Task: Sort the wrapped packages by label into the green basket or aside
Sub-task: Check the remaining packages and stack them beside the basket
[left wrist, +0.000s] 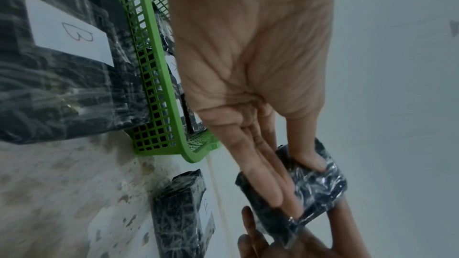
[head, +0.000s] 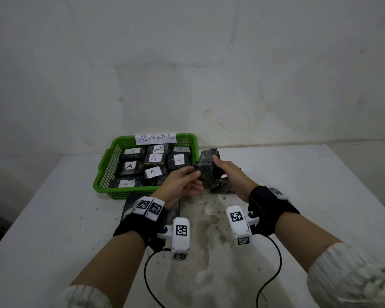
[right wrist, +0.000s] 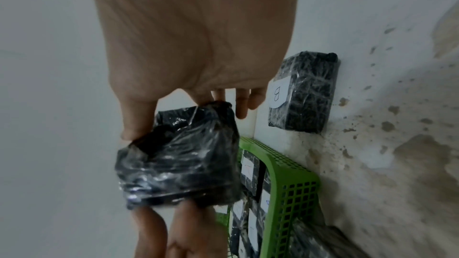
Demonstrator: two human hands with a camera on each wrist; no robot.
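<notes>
Wrapped package (head: 206, 172), label unseen, is gripped by both the left hand (head: 182, 185) and right hand (head: 229, 172) beside the green basket (head: 102, 170), which holds nine A-labelled packages; two B packages (right wrist: 304, 93) lie on the counter (head: 298, 185).

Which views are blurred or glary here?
Head view: dim, fairly sharp, wide-angle bend; basket labels legible. Left wrist view: glare on the held package, B-labelled package soft. Right wrist view: held package and left hand motion-blurred.
</notes>
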